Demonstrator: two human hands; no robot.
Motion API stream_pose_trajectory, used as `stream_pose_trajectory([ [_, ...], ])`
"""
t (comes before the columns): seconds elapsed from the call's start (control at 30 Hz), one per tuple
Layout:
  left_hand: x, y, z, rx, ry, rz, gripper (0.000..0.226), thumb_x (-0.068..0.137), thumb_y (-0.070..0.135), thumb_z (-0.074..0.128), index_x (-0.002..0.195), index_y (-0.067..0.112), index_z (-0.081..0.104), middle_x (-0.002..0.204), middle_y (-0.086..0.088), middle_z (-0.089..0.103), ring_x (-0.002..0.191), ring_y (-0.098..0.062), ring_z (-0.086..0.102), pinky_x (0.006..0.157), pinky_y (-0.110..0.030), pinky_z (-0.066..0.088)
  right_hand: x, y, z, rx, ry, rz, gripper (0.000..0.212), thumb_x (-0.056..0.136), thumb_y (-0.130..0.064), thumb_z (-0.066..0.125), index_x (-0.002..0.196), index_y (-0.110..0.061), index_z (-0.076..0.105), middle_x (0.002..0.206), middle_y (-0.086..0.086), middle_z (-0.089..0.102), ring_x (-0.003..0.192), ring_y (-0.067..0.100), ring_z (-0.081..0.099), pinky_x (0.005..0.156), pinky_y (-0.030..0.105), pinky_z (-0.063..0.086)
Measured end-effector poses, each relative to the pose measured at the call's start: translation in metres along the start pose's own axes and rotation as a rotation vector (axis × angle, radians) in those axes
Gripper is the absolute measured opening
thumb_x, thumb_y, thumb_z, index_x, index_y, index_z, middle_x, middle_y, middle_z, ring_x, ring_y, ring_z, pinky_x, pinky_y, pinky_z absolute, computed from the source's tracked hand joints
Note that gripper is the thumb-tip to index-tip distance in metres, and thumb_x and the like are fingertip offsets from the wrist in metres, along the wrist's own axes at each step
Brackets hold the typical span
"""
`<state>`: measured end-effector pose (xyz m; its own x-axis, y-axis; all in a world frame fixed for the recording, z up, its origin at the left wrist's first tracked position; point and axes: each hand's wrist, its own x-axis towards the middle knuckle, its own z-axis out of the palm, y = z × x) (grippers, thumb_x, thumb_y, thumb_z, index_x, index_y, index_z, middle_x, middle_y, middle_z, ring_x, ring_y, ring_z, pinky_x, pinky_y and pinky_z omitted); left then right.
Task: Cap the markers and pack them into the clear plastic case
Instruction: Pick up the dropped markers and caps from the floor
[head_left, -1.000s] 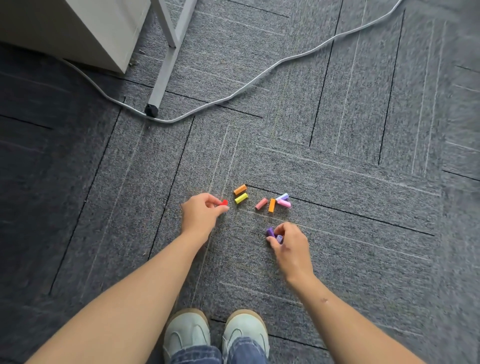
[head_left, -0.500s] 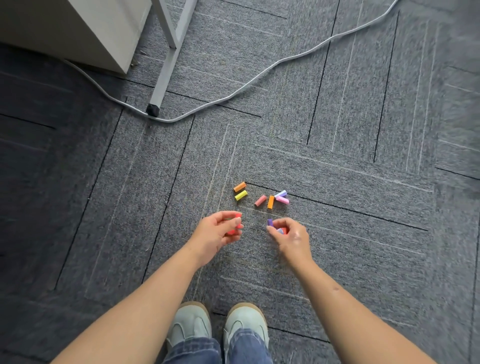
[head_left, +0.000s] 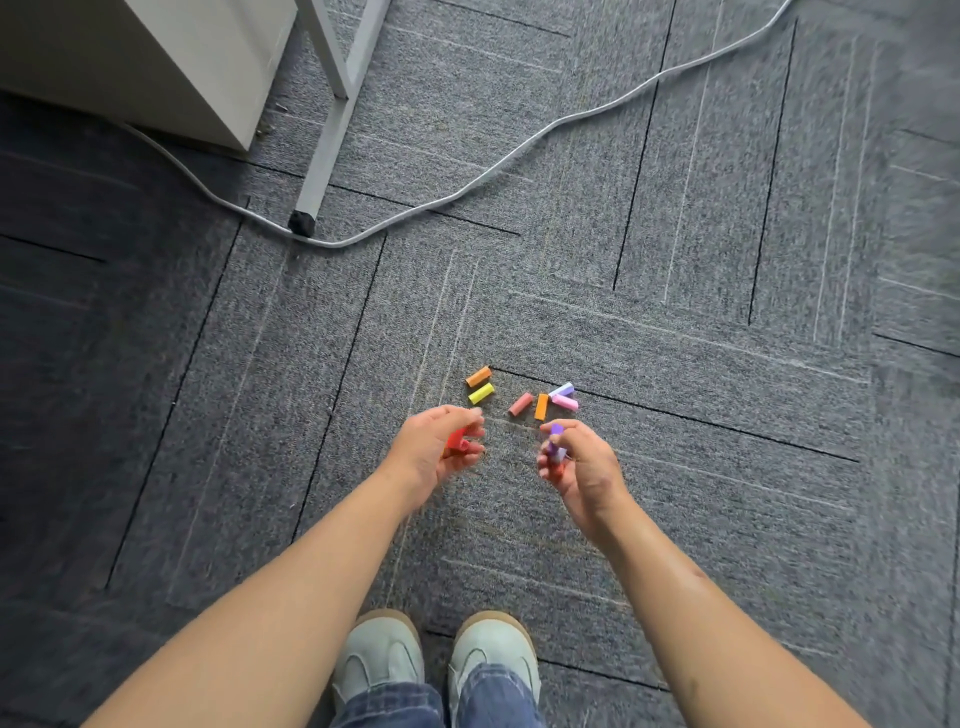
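since a second ago your hands have lifted off the grey carpet floor (head_left: 727, 519), apart. your left hand (head_left: 434, 449) curls round a small red plastic cap (head_left: 457, 440); right hand (head_left: 584, 470) pinches a small purple plastic cap (head_left: 556, 430). clear case not in view. risk: loose pinch drops a cap.

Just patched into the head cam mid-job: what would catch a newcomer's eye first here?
The left hand grips a red piece and the right hand pinches a purple piece, both at centre above the grey carpet. Just beyond them six short coloured pieces lie loose, from an orange piece at left to a pink piece at right. A pale cable snakes across the floor farther back.
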<state>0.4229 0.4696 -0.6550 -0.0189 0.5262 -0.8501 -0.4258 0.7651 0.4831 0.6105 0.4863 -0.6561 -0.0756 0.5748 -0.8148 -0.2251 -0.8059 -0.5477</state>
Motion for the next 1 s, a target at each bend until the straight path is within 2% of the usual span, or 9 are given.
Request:
stream_pose_trajectory([
  [0.13, 0.012, 0.004, 0.003, 0.255, 0.081, 0.077, 0.017, 0.082, 0.026, 0.078, 0.083, 0.012, 0.068, 0.073, -0.003, 0.067, 0.057, -0.014, 0.059, 0.054, -0.025, 0.051, 0.003, -0.006, -0.001, 0.006, -0.022, -0.019, 0.008, 0.071, -0.007, 0.054, 0.072, -0.013, 0.049, 0.066, 0.001, 0.054, 0.053, 0.012, 0.049, 0.051, 0.024, 0.038],
  [0.23, 0.02, 0.01, 0.008, 0.436, 0.127, 0.189, 0.015, 0.08, 0.023, 0.081, 0.087, 0.017, 0.07, 0.078, -0.004, 0.063, 0.057, -0.014, 0.056, 0.05, -0.023, 0.047, 0.01, -0.014, -0.003, -0.064, 0.006, -0.052, 0.022, 0.088, -0.006, 0.059, 0.07, -0.014, 0.048, 0.066, 0.001, 0.054, 0.052, 0.013, 0.05, 0.05, 0.025, 0.041],
  [0.37, 0.026, 0.019, 0.017, 0.771, 0.3, 0.364, 0.02, 0.082, 0.034, 0.078, 0.095, 0.028, 0.065, 0.079, 0.008, 0.057, 0.067, -0.009, 0.056, 0.055, -0.025, 0.041, 0.018, -0.029, -0.007, -0.351, 0.107, -0.199, 0.038, 0.086, -0.014, 0.07, 0.063, -0.016, 0.04, 0.054, -0.004, 0.052, 0.046, 0.013, 0.042, 0.046, 0.026, 0.034],
  [0.47, 0.031, 0.021, 0.02, 0.969, 0.339, 0.401, 0.03, 0.084, 0.037, 0.074, 0.104, 0.033, 0.053, 0.081, 0.007, 0.059, 0.071, -0.011, 0.056, 0.059, -0.03, 0.048, 0.021, -0.041, -0.01, -0.728, 0.14, -0.393, 0.026, 0.086, -0.015, 0.072, 0.075, -0.013, 0.048, 0.059, -0.008, 0.05, 0.042, -0.001, 0.044, 0.043, 0.016, 0.033],
  [0.53, 0.034, 0.023, 0.021, 1.065, 0.349, 0.392, 0.04, 0.083, 0.039, 0.075, 0.11, 0.032, 0.047, 0.084, 0.005, 0.06, 0.071, -0.014, 0.058, 0.061, -0.033, 0.051, 0.025, -0.048, -0.011, -0.928, 0.091, -0.429, 0.02, 0.085, -0.013, 0.072, 0.094, -0.013, 0.054, 0.062, -0.009, 0.053, 0.043, 0.0, 0.044, 0.042, 0.017, 0.036],
  [0.63, 0.035, 0.024, 0.023, 1.134, 0.363, 0.376, 0.044, 0.082, 0.038, 0.076, 0.111, 0.029, 0.044, 0.082, 0.006, 0.058, 0.072, -0.015, 0.057, 0.054, -0.029, 0.042, 0.034, -0.049, -0.014, -1.243, 0.071, -0.46, 0.039, 0.084, -0.012, 0.072, 0.117, -0.02, 0.052, 0.071, -0.012, 0.053, 0.057, 0.01, 0.053, 0.053, 0.023, 0.05],
  [0.7, 0.036, 0.025, 0.025, 1.159, 0.36, 0.38, 0.039, 0.084, 0.036, 0.076, 0.107, 0.027, 0.046, 0.076, 0.009, 0.054, 0.071, -0.015, 0.056, 0.054, -0.029, 0.041, 0.041, -0.048, -0.014, -1.361, 0.067, -0.474, 0.039, 0.085, -0.014, 0.071, 0.118, -0.02, 0.051, 0.081, -0.006, 0.063, 0.065, 0.013, 0.06, 0.063, 0.031, 0.056],
  [0.77, 0.039, 0.023, 0.025, 1.174, 0.337, 0.399, 0.036, 0.084, 0.034, 0.075, 0.105, 0.024, 0.048, 0.081, 0.005, 0.06, 0.076, -0.019, 0.06, 0.064, -0.036, 0.053, 0.046, -0.045, -0.014, -1.434, 0.052, -0.485, 0.031, 0.086, -0.015, 0.069, 0.111, -0.02, 0.052, 0.091, 0.002, 0.069, 0.069, 0.017, 0.064, 0.067, 0.039, 0.059],
  [1.0, 0.043, 0.021, 0.031, 1.262, 0.248, 0.421, 0.023, 0.092, 0.025, 0.067, 0.105, 0.013, 0.054, 0.097, -0.005, 0.067, 0.084, -0.021, 0.062, 0.072, -0.036, 0.054, 0.053, -0.041, -0.015, -1.557, 0.022, -0.471, 0.021, 0.09, -0.016, 0.064, 0.104, -0.014, 0.048, 0.09, 0.004, 0.065, 0.071, 0.015, 0.062, 0.066, 0.034, 0.059],
])
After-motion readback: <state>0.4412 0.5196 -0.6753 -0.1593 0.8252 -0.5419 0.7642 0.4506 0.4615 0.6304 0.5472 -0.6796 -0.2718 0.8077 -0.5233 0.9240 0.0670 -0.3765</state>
